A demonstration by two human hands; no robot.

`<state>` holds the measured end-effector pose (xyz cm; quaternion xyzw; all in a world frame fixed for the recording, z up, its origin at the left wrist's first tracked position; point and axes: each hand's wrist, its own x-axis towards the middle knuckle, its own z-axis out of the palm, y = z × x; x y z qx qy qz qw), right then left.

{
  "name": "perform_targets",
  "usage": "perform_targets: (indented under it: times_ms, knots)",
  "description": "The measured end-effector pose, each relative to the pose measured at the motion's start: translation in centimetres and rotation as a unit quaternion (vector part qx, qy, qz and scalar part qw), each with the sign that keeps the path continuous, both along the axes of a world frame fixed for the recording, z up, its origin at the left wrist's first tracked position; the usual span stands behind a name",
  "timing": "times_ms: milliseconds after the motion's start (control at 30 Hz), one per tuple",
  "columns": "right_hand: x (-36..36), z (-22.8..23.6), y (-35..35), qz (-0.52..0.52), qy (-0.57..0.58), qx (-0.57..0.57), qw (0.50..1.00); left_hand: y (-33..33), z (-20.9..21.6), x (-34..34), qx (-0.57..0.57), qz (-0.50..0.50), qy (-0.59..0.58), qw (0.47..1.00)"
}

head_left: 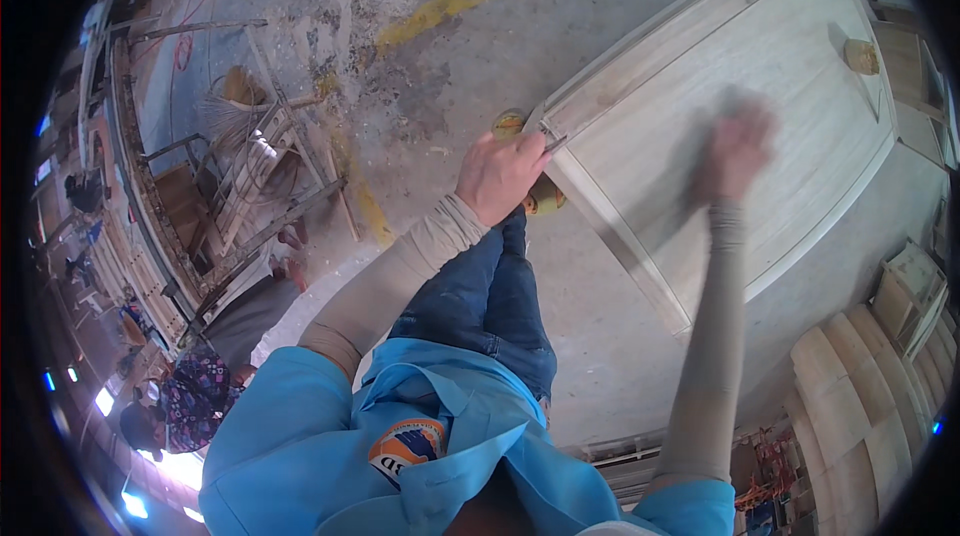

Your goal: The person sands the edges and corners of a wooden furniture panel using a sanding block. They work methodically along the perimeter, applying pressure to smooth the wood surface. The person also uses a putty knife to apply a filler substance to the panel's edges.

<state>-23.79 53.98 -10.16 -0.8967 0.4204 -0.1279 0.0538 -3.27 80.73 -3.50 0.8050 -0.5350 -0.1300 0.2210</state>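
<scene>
A large pale wooden furniture piece (650,126), with a broad grained panel and a raised border, stands at the right. By its near left corner is my left hand (503,176), fingers closed; a small thin dark piece (556,144) shows at the fingertips, its kind unclear. Over the broad panel is my right hand (740,146), smeared by motion, so its fingers and any contact cannot be made out. A small tan block (861,57) sits near the panel's far right edge, beside a thin dark line.
A worn frame (255,226) with bundled strands and wooden pieces stands at the left. Curved pale wooden parts (850,396) are stacked at the lower right. A person in patterned clothing (200,396) is at the lower left. A yellow line (440,11) crosses the stained floor.
</scene>
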Motion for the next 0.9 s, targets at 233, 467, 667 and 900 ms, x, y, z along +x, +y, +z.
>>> perform_targets:
  times_ms: [233,467,667,900]
  knots:
    - [-7.0,0.2,-6.3,-0.296,0.077,0.032,0.952,-1.3,-1.1,-0.6,-0.001,-0.022,-0.013,1.000]
    - [-6.4,0.3,-5.7,-0.293,0.070,-0.001,0.954,-2.4,-1.6,-1.1,0.007,-0.019,-0.049,0.999]
    - [-6.3,0.9,-5.7,-0.291,0.065,-0.001,0.954,-6.8,-2.3,-0.9,-0.025,-0.025,-0.053,0.998]
    - [-6.2,0.6,-5.8,-0.284,0.055,-0.007,0.957,-23.1,-3.2,0.1,-0.031,-0.023,-0.056,0.998]
